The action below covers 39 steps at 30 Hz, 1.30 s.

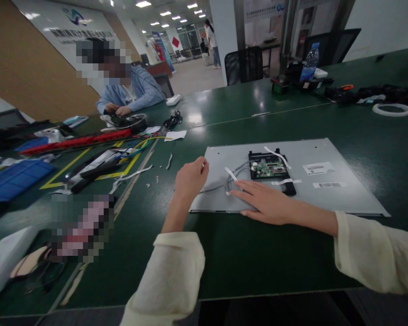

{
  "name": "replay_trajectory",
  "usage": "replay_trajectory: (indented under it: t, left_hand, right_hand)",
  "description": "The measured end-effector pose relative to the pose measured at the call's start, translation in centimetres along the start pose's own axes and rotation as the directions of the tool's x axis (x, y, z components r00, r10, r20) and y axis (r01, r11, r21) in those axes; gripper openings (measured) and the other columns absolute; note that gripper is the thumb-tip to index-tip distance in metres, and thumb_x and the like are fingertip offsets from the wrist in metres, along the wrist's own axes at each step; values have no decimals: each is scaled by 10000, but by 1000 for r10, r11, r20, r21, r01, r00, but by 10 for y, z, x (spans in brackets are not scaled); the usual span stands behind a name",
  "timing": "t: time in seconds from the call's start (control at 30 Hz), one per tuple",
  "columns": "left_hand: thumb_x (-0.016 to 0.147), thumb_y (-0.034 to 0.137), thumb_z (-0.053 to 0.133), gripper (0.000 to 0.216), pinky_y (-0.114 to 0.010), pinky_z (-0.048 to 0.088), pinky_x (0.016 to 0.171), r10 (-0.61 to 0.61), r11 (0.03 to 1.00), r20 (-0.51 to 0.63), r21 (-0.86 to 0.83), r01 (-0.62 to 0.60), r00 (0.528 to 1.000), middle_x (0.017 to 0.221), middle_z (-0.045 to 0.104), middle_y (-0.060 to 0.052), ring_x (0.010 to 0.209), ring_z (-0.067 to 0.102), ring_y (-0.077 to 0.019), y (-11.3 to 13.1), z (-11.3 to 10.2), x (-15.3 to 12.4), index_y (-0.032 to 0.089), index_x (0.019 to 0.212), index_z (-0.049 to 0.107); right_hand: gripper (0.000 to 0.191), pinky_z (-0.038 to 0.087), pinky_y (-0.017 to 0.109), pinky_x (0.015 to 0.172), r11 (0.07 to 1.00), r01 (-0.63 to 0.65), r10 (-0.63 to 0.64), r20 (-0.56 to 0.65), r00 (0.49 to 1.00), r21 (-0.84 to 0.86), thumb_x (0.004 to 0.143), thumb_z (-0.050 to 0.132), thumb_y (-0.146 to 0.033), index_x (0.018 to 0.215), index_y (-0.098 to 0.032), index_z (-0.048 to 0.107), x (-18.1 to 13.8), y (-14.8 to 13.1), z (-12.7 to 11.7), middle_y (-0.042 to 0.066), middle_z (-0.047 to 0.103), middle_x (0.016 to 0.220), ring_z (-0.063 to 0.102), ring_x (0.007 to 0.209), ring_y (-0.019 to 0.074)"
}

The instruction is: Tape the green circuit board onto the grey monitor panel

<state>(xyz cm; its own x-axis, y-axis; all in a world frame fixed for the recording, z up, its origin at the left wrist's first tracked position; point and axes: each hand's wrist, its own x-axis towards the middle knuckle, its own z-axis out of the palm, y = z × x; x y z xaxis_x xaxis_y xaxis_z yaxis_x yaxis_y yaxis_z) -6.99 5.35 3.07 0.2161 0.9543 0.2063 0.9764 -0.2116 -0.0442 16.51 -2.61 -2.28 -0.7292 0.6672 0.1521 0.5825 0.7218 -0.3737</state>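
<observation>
A grey panel (326, 199) lies flat on the green table (258, 258), its back side up. A small green circuit board (268, 168) in a black frame sits on it, with white tape strips and thin grey cables (231, 174) running left. My right hand (265, 202) lies flat on the panel's near left part, fingers stretched toward the cables. My left hand (190, 179) hovers at the panel's left edge, fingers pinched together on a small white piece, probably tape.
A person in a blue top (129, 93) works at the far left end with cables. Red strips (75, 142), blue trays (13, 179) and black parts fill the left side. A water bottle (309, 61), black gear and a white ring (392, 109) lie at the far right.
</observation>
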Motion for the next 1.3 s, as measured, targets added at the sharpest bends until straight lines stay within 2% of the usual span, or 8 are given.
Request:
replay_trajectory:
  t: [0.17,0.43,0.7,0.93,1.1,1.2,1.3]
  left_hand:
    - [933,356,321,307,-260,388,619,26,998,33,56,-28,999,844,679,-65,780,634,-216,6,-1,-2,208,988,584]
    - [953,359,285,320,-256,398,643,68,994,79,76,-74,995,898,683,-69,830,639,-208,12,2,-4,202,1041,549]
    - [953,358,288,307,-264,384,609,150,987,88,39,-154,985,867,672,-62,776,634,-209,12,4,-4,205,986,552]
    - [954,355,291,306,-265,403,631,164,986,142,19,-169,976,860,662,-70,782,629,-207,15,4,-5,202,987,554]
    - [953,350,289,308,-268,413,634,193,980,164,14,-198,967,836,652,-67,768,628,-205,16,9,-5,198,979,556]
    - [953,353,288,309,-266,415,632,204,978,182,8,-209,962,839,651,-66,764,627,-201,17,11,-5,200,977,556]
    - [950,354,286,314,-265,409,620,200,978,199,26,-209,959,834,648,-68,756,626,-200,19,12,-5,197,962,557]
  right_hand:
    - [640,234,469,1114,990,-141,139,-69,988,-20,919,344,-531,1463,-203,269,-1,36,-12,104,214,1522,254,1370,279]
    - [673,287,521,1070,941,-324,306,-161,938,-99,912,281,-574,1469,-197,246,-19,103,-24,116,264,1500,284,1352,310]
    - [655,288,460,1074,835,-497,445,-241,863,-238,927,241,-523,1442,-122,290,-37,142,-31,167,318,1465,309,1340,299]
    - [619,371,465,969,689,-657,557,-358,750,-305,925,250,-491,1402,-103,327,-61,188,-37,206,430,1346,410,1240,324]
    - [606,375,472,916,554,-773,623,-462,631,-309,924,260,-470,1364,-68,368,-89,215,-43,235,495,1224,457,1155,339]
    - [614,379,488,873,457,-844,670,-517,533,-279,918,260,-466,1345,-44,386,-104,223,-45,268,505,1178,473,1107,364]
    - [618,392,483,843,410,-872,670,-561,486,-266,912,262,-476,1330,-44,406,-110,221,-49,285,490,1185,485,1076,378]
